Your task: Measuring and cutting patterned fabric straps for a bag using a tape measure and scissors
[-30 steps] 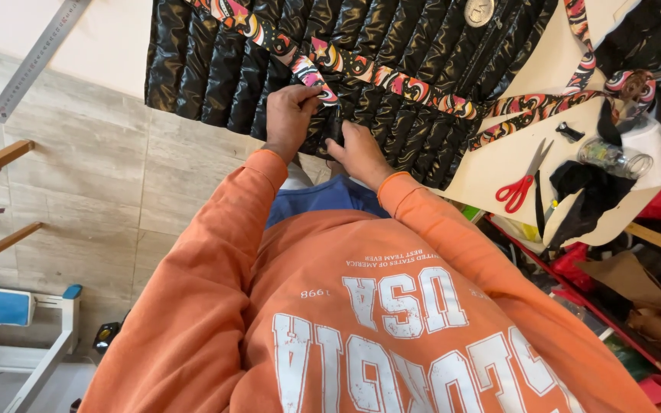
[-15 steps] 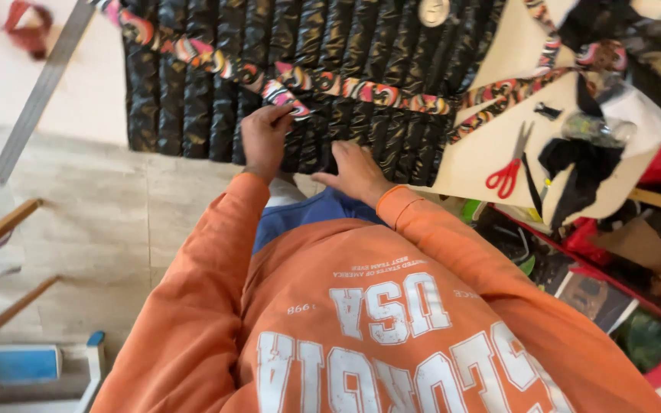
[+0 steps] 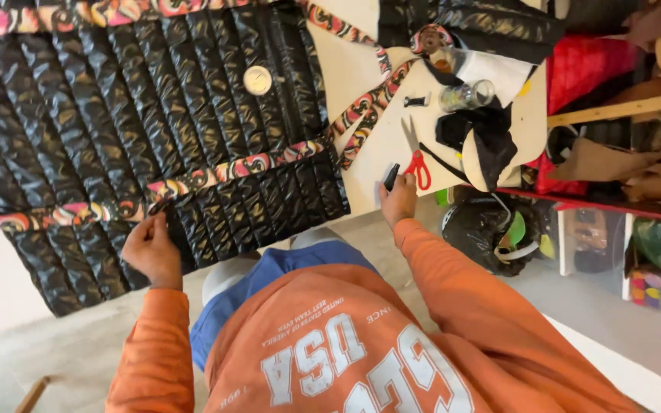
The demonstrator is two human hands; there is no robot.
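Observation:
A black quilted fabric piece [image 3: 154, 115] lies spread over the white table [image 3: 361, 92], crossed by a patterned pink and orange ribbon trim [image 3: 223, 170]. My left hand [image 3: 151, 248] pinches the fabric's near edge where the trim crosses it. My right hand [image 3: 398, 197] is at the table's front edge, fingers closed on a small black object [image 3: 392, 177], just left of the red-handled scissors [image 3: 416, 157]. A round white disc [image 3: 257, 79] rests on the fabric.
Glass jars [image 3: 464, 95], black cloth scraps [image 3: 476, 134] and a small clip lie on the table's right end. Shelves with red and brown material [image 3: 613, 153] stand to the right. A black bag [image 3: 483, 226] sits on the floor below.
My right hand left the fabric and moved right to the small black object by the scissors. My left hand stayed on the trim. The view swung right.

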